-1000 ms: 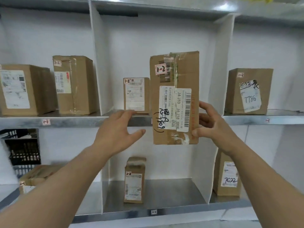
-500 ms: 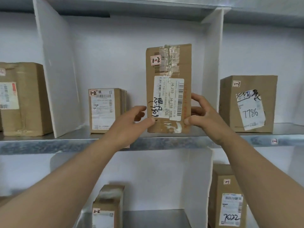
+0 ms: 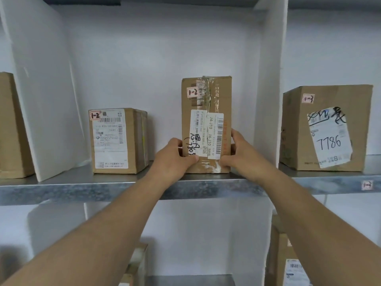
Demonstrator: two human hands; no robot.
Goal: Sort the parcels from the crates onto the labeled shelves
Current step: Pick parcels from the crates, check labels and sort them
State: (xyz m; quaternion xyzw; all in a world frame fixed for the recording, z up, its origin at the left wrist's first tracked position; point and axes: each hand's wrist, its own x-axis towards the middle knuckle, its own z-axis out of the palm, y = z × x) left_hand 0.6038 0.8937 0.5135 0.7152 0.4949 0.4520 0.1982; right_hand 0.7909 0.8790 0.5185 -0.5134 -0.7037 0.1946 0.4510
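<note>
We note the left hand [image 3: 175, 156] and right hand [image 3: 237, 153] each clasping the tall parcel [image 3: 206, 96] low on its sides. Between them it now stands on the shelf [image 3: 103, 190], no longer airborne. Left of them sits another 1-2 box [image 3: 115, 141]: placement judged correct.

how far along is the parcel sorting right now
Done: a short box tagged 1-2 stands in the middle bay, the 7786 box tagged 1-3 in the right one. In hand: the tall 1-2 box looks set on the shelf, left hand and right hand gripping its lower sides. To do: let go; crates are out of view, so the rest is unknown.
</note>
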